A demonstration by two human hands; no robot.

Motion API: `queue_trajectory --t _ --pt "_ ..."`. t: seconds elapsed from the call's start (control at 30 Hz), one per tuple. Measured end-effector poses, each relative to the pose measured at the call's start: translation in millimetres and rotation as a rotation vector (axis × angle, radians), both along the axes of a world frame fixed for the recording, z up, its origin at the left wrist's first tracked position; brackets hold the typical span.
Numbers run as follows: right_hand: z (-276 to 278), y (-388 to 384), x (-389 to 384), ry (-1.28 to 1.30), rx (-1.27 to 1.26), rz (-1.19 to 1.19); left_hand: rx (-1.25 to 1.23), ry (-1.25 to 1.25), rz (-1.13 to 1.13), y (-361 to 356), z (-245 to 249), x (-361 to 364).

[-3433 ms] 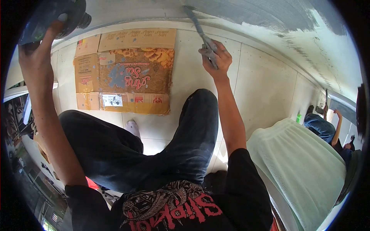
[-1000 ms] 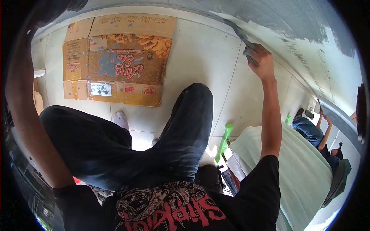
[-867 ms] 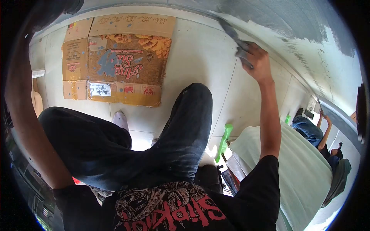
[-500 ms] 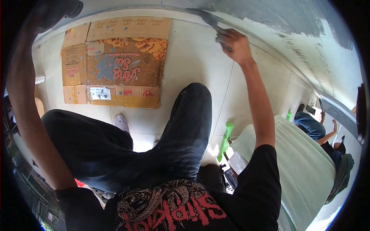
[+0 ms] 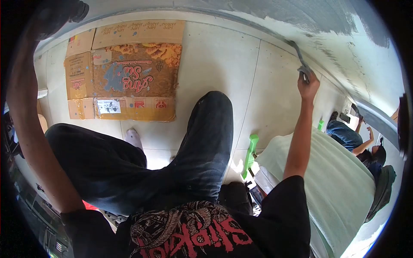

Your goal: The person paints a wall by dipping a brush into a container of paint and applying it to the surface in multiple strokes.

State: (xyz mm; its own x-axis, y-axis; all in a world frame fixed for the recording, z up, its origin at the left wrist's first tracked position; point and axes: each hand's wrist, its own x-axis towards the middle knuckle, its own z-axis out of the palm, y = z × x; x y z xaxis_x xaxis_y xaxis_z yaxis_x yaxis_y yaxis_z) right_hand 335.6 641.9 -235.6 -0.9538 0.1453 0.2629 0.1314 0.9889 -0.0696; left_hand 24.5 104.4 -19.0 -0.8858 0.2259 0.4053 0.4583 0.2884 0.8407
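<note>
My right hand (image 5: 308, 86) is closed around a paintbrush (image 5: 300, 58) coated in grey. The brush tip reaches the lower edge of the wall (image 5: 344, 56), where it meets the floor. High at the upper left, my left hand (image 5: 47, 23) is in deep shadow. It is by a dark object with a rounded end (image 5: 78, 12), whose kind I cannot make out, and its fingers are hard to see. A flattened cardboard box (image 5: 133, 71) with grey paint spots lies on the floor in front of my legs.
Pale tiles (image 5: 219, 56) cover the floor. To my right stand a pale green cloth-covered piece (image 5: 322, 180) and a bright green leg-like part (image 5: 250, 157). Farther right, another person (image 5: 348, 136) sits low by the wall. A dark bag-like thing (image 5: 234, 198) lies beside me.
My right hand has moved right along the wall's base with the paintbrush, and the brush now points up and left. My left hand has barely shifted.
</note>
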Motion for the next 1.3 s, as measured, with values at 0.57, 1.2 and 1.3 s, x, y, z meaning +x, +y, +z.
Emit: queue_trajectory --t 0.57,1.2,1.3 --pt "-81.2 -159.5 -152.7 1.276 -0.615 -0.620 -0.498 0.207 0.022 -84.5 -35.3 -50.7" --pt "-30.1 -339.1 -205.1 0.950 -0.864 -0.377 -0.524 0.120 0.247 -70.9 -34.8 -46.5" --pt "-21.5 -354.7 -181.8 0.883 -0.962 -0.326 -0.309 0.215 0.150 -40.3 -35.9 -27.6"
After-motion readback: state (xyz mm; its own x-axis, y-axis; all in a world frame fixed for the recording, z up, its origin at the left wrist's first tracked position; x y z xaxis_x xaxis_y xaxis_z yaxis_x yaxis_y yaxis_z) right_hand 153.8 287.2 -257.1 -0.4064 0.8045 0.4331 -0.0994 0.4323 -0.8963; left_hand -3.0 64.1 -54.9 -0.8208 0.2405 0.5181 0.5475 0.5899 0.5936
